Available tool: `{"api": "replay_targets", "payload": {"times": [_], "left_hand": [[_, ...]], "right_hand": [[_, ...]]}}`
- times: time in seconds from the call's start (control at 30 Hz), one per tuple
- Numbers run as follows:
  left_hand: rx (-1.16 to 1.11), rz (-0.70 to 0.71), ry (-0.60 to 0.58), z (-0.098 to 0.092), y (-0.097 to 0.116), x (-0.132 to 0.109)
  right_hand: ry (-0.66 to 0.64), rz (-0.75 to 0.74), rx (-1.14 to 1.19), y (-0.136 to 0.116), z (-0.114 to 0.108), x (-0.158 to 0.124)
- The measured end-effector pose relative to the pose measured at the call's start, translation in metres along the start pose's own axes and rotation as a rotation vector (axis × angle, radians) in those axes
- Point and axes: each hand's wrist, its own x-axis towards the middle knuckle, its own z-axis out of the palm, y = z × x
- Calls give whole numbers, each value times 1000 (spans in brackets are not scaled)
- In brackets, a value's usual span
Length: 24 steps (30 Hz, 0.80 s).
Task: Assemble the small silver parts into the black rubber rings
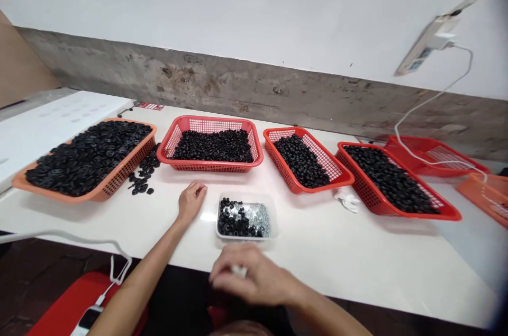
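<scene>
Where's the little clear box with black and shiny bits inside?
In the head view, the clear box sits near the middle on the white table, just right of the left hand and beyond the right hand.

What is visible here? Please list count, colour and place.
Table: 1, white, centre
Wall: 1, white and grey, behind
Baskets: at least 6, red and orange, along table
Tub: 1, clear, front centre
Small parts: many, black, baskets, tub, table
Silvery bits: many, silver, in tub
Crumpled wad: 1, white, right
Power strip: 1, white, right wall
Cables: several, white, both sides
Device: 1, white, lower left
Seat: 1, red, lower left
Board: 1, white, left
Panel: 1, brown, left edge
Label: 1, red, back left
Left hand: 1, bare, left of tub
Right hand: 1, bare, before tub
</scene>
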Motion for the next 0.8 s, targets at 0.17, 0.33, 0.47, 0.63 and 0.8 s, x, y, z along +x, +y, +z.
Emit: {"api": "replay_targets", "payload": {"times": [0.17, 0.33, 0.47, 0.63, 0.8], "left_hand": [[-16, -20, 19, 1, -1, 0], [-39, -22, 16, 1, 0, 0], [-63, -19, 19, 1, 1, -1], [-94, -20, 26, 1, 1, -2], [-116, -34, 19, 1, 1, -2]], "right_hand": [[484, 209, -520, 46, -47, -37], [504, 183, -694, 68, -28, -49], [518, 156, -642, 63, -7, -40], [457, 130, -556, 62, -2, -33], [413, 76, -505, 25, 4, -17]]}}
